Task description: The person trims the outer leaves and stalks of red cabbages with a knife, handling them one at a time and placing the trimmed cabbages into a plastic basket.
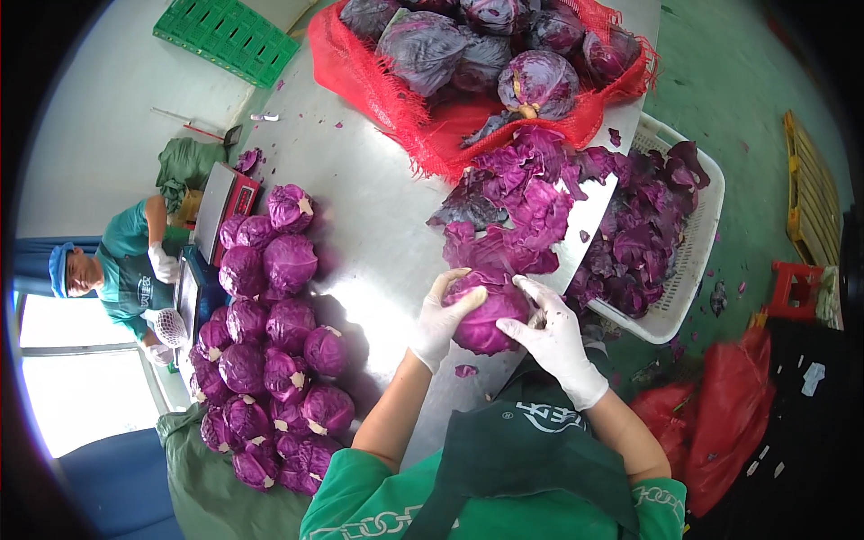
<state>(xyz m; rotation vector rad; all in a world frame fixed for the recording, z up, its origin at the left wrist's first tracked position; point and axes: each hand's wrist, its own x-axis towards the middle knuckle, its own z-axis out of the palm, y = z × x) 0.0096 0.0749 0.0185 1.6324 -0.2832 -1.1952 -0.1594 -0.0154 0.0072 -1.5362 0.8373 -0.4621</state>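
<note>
Between my two white-gloved hands is a red cabbage (pixel 491 317), near the metal table's edge. My left hand (pixel 442 314) grips its left side, thumb on top. My right hand (pixel 553 334) holds the right side, its fingers curled at the leaves. Just beyond the cabbage lies a heap of loose purple outer leaves (pixel 526 216). Farther off, an open red mesh sack (pixel 358 74) holds several untrimmed cabbages (pixel 425 50) with darker leaves. Many bright purple cabbages (pixel 290 324) are piled on the left of the table (pixel 378 223).
A white plastic basket (pixel 709 196) full of leaves stands beyond the table's right edge. At the left, a co-worker (pixel 128 270) stands by a scale (pixel 226 202). Red sacks (pixel 729 412) lie at the lower right, and green crates (pixel 226 40) stand at the upper left.
</note>
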